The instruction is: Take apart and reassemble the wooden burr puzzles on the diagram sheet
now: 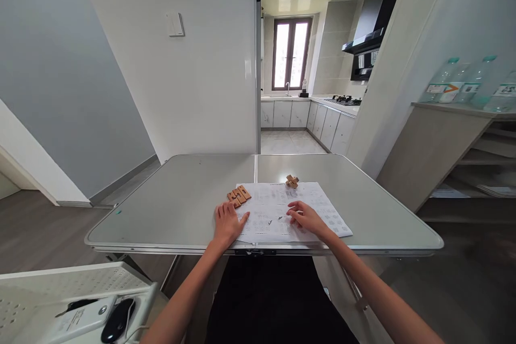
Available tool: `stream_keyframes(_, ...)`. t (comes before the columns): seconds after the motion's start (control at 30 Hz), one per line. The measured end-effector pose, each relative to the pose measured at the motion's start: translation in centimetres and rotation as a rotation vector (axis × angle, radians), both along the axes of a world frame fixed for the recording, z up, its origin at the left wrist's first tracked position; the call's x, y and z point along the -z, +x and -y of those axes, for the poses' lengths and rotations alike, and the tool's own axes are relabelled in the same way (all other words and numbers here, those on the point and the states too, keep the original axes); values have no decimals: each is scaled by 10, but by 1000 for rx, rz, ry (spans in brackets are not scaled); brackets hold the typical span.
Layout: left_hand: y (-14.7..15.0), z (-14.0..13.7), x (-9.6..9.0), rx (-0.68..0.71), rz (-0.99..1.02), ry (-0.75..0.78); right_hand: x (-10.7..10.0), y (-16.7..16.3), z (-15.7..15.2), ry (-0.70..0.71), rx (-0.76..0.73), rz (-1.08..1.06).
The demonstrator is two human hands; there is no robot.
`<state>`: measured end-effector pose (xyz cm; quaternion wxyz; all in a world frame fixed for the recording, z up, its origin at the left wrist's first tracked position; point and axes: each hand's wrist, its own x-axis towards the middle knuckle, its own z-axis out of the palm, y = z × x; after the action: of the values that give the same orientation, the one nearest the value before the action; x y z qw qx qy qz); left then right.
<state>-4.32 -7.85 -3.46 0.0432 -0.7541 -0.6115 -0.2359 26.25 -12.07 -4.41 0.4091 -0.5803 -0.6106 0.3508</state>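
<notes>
A printed paper sheet (262, 231) with rows of small figures lies near the front edge of the table. My left hand (228, 223) rests flat at the sheet's left side, fingers spread. Its fingertips are at the near end of some flat wooden puzzle pieces (239, 195) with cut-outs; whether they touch is hard to tell. Over the right half of the paper is my right hand (307, 219), fingers loosely bent and apart, nothing visible in them. A small interlocking wooden burr puzzle (292, 181) sits at the sheet's far edge. Two small dark marks show on the paper between my hands.
The grey folding table (169, 204) has a seam down its middle. A white perforated basket (137, 282) at lower left holds a white device (86, 320) and a black mouse (117, 320). Plastic bottles (478, 83) stand on a shelf unit (439, 145) at right. A kitchen lies beyond.
</notes>
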Motion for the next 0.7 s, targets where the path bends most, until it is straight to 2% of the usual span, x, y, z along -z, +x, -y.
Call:
stream_keyframes(0.23,-4,2,0,51,67,-19,-22,18,-61,41,282,208)
stream_keyframes(0.4,-3,4,3,64,98,-7,-27,27,-90,30,412,384)
stream_keyframes(0.57,-6,6,4,79,118,14,-35,24,-94,67,384,452)
stream_keyframes(0.7,-7,10,-8,179,212,53,-49,11,-72,170,250,413)
